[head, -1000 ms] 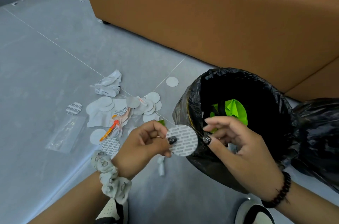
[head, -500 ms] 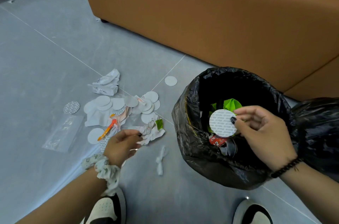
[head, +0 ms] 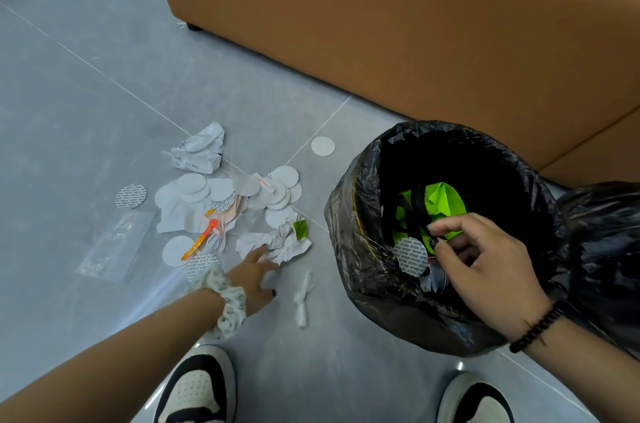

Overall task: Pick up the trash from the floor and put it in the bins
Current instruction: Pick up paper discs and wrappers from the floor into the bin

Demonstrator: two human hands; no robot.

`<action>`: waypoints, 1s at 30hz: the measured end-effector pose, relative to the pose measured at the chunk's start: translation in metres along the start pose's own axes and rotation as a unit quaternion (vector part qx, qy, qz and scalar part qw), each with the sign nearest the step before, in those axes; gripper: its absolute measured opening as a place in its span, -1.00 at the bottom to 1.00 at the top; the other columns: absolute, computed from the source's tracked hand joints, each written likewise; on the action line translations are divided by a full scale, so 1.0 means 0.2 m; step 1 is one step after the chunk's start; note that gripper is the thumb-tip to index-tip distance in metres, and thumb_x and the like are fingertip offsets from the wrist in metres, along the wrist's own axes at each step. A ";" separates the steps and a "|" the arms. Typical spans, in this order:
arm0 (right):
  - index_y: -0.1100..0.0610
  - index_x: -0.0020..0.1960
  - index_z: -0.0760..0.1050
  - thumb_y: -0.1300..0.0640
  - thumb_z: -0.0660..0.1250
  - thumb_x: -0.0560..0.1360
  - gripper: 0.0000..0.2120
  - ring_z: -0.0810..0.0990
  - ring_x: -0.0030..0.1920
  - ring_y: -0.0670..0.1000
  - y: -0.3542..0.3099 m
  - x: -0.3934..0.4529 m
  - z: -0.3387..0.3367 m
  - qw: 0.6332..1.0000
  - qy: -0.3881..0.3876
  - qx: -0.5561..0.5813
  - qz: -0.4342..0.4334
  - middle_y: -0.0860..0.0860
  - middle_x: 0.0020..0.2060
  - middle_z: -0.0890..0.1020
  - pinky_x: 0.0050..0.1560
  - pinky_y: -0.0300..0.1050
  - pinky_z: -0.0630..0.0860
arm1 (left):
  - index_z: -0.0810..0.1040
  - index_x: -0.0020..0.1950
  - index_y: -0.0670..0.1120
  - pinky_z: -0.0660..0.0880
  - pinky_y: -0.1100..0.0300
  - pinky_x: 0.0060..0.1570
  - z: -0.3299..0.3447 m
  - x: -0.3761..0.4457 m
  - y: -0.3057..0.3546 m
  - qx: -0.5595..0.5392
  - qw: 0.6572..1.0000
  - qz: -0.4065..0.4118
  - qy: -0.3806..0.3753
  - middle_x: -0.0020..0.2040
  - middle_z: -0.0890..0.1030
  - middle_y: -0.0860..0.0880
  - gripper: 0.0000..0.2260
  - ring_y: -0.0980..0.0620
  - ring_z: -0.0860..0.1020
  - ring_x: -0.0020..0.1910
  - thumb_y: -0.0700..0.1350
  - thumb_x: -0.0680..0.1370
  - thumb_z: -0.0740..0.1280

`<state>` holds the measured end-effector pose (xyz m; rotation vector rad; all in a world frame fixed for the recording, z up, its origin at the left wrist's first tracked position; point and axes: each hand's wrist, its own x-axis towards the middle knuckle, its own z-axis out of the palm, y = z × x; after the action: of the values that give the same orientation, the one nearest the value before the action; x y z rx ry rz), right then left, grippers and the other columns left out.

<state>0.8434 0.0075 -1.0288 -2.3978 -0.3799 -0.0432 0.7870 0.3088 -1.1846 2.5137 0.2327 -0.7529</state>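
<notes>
1. The right hand (head: 485, 270) hovered over the black-lined bin (head: 363, 249) at the right of the frame, its fingers loosely curled and grasping nothing.
2. A patterned round disc (head: 410, 255) lay inside the bin just left of that hand's fingertips, beside bright green trash (head: 441, 201).
3. The left hand (head: 254, 275) reached low in the centre of the frame, fingers spread and released, its tips touching a crumpled white paper (head: 277, 244) on the floor (head: 86, 111).
4. A heap of white discs (head: 221, 190), an orange strip (head: 202, 237) and another paper wad (head: 201, 152) lay left of centre.
5. A clear plastic bag (head: 114, 246) lay further left.
6. A second black bag (head: 606, 249) stood at the right edge.
</notes>
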 end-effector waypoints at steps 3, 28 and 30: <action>0.07 -0.09 0.58 0.36 0.38 0.42 -0.79 0.55 -0.21 -0.25 0.00 0.00 0.00 1.000 -0.007 0.003 -0.011 -0.19 -0.19 0.55 -0.26 -0.55 0.38 | 0.14 0.51 0.04 0.28 0.18 0.36 0.06 0.02 0.01 0.080 0.996 0.004 -0.036 0.55 -0.09 0.00 -0.40 -0.06 0.28 0.44 -0.05 0.52 0.31; -0.06 0.15 0.46 0.28 0.36 0.45 -0.64 0.60 -0.05 -0.11 -0.20 -0.02 -0.04 0.991 -0.013 0.112 -0.072 -0.19 0.01 0.55 -0.09 -0.33 0.53 | 0.66 -0.26 0.05 0.52 0.27 -0.22 -0.36 -0.42 0.30 -0.568 0.803 0.094 0.156 -0.33 0.62 0.05 -0.65 0.08 0.57 -0.28 0.21 0.10 0.57; -0.09 0.21 0.42 0.17 0.35 0.43 -0.61 0.60 -0.03 -0.08 -0.25 -0.03 -0.05 0.987 -0.031 0.126 -0.099 -0.20 0.05 0.52 -0.08 -0.28 0.54 | 0.68 -0.24 -0.01 0.56 0.27 -0.23 -0.43 -0.47 0.38 -0.642 0.749 0.108 0.122 -0.30 0.64 -0.02 -0.54 0.08 0.60 -0.29 0.24 0.03 0.59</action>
<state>0.8241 0.0350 -0.9896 -2.1087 -0.6142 -0.0099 0.7721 0.2860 -1.0392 1.2298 0.3689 -0.0273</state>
